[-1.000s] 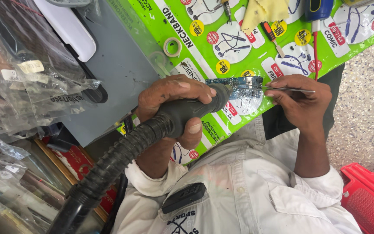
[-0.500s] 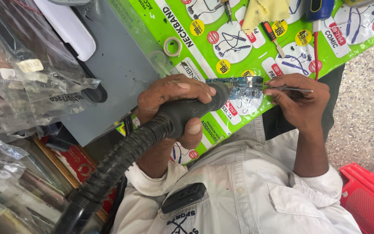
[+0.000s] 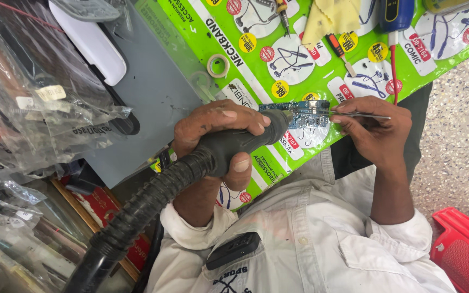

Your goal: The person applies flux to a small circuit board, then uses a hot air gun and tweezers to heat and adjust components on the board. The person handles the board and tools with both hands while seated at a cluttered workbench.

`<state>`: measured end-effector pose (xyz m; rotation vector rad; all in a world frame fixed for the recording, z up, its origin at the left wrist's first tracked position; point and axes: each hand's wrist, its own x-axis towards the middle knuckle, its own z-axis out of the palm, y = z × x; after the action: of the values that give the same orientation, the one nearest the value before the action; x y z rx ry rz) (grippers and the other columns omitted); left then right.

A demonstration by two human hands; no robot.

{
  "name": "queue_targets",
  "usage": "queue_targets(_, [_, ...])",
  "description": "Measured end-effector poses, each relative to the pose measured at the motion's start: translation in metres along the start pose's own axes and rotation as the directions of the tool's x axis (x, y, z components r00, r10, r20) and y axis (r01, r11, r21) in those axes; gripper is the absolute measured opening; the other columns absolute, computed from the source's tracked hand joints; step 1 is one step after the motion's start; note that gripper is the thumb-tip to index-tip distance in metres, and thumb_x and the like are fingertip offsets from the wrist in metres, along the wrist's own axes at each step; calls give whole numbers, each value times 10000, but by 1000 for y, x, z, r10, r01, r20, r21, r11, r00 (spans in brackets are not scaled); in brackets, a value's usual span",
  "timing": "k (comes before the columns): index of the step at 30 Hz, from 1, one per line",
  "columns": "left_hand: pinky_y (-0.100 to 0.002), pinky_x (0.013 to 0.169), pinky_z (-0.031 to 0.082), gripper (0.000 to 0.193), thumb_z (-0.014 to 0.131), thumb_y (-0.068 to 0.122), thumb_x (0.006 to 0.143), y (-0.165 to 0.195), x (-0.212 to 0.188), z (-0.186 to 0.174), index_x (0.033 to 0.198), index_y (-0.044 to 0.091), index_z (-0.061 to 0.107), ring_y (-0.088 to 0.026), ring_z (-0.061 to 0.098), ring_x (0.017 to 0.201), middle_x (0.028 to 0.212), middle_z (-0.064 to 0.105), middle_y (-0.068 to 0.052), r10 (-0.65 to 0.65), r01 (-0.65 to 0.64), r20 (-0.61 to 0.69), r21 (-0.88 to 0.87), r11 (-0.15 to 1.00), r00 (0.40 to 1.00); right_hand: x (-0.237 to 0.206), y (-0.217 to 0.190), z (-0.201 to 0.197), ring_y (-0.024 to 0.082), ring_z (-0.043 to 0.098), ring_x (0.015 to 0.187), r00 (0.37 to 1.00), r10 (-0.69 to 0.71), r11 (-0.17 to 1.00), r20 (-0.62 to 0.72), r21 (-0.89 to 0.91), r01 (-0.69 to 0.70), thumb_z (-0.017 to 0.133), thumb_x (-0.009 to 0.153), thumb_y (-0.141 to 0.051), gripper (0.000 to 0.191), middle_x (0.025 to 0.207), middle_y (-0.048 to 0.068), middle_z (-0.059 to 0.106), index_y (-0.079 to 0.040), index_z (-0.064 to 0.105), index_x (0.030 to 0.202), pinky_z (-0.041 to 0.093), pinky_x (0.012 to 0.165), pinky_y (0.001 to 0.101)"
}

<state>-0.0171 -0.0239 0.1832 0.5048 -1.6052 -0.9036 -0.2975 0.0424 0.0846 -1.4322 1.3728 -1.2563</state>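
Your left grip (image 3: 218,127) is closed around a dark hot-air handpiece (image 3: 240,146), thumb beneath and fingers over the top. Its black ribbed hose (image 3: 137,211) trails down past your white sleeve. The nozzle tip points at the left end of a small blue circuit board (image 3: 305,113), which lies on the table (image 3: 278,59) on a bright green printed sheet, directly between your two hands. Your right grip (image 3: 378,127) is pinched shut on thin metal tweezers (image 3: 362,114), whose tips reach the board's right edge. The step in hand looks like heating a spot on the board while the tweezers steady it or wait at a part; which of the two is too small to tell. Any next move calls for a steady nozzle held just off the board and a light, precise pinch, since the parts are tiny and the board lies loose. Counted: one board, one pair of tweezers, one handpiece with one hose. Further back on the table lie one roll of clear tape (image 3: 218,65), one yellow cloth (image 3: 329,16), one orange-handled screwdriver (image 3: 337,46), and one blue device (image 3: 397,13). Clear plastic bags (image 3: 39,97) pile up at the left.
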Motion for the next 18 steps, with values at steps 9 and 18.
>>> queue_targets(9, [-366,717,659,434,651,290,1020,-4,6,5,1312,81,409,-248,750,756,910,695,-146,38,-38,-28,0,999,999,4,-1,0,119,705,778,1000,25,1000,-15,8,-25,787,911,81,150,1026,139,744,78,713,1041,577,668,226])
queue_targets(18, [-367,711,656,437,649,319,1026,-3,2,6,1302,69,420,-255,752,748,899,699,-147,18,-18,-51,-2,1000,999,2,1,-1,121,714,815,999,42,998,-14,41,-41,783,929,76,136,1035,136,744,72,711,1043,586,684,228])
